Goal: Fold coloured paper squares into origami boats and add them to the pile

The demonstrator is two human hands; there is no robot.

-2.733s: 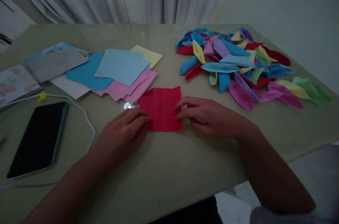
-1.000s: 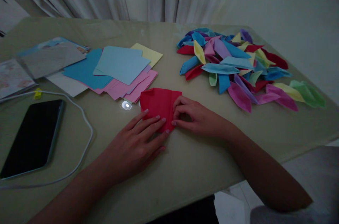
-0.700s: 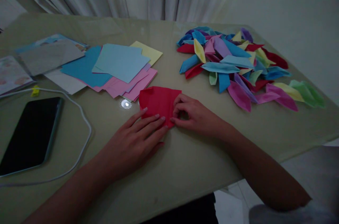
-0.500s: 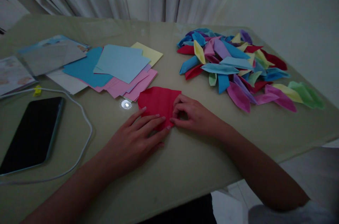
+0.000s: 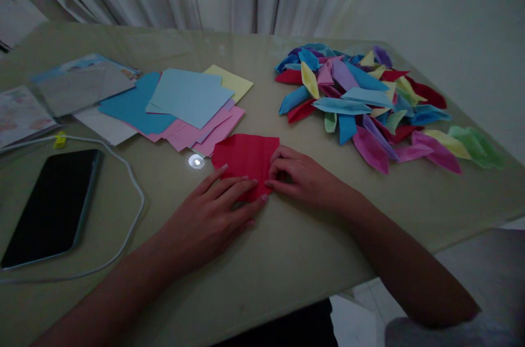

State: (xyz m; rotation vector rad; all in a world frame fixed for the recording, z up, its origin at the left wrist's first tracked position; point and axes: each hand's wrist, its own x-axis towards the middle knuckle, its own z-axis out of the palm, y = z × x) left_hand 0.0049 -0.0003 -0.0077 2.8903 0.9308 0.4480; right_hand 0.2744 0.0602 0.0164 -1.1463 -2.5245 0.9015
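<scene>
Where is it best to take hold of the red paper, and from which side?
The red paper lies flat on the table. The left hand presses its near part, the right hand is at its right edge. So the free far edge is probably the best grip: pinch it thin from the far side.

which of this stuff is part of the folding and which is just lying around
In use: red paper, pressed by left hand, pinched by right hand; stack of flat sheets; pile of folded pieces.
Lying about: phone; white cable; printed papers.
</scene>
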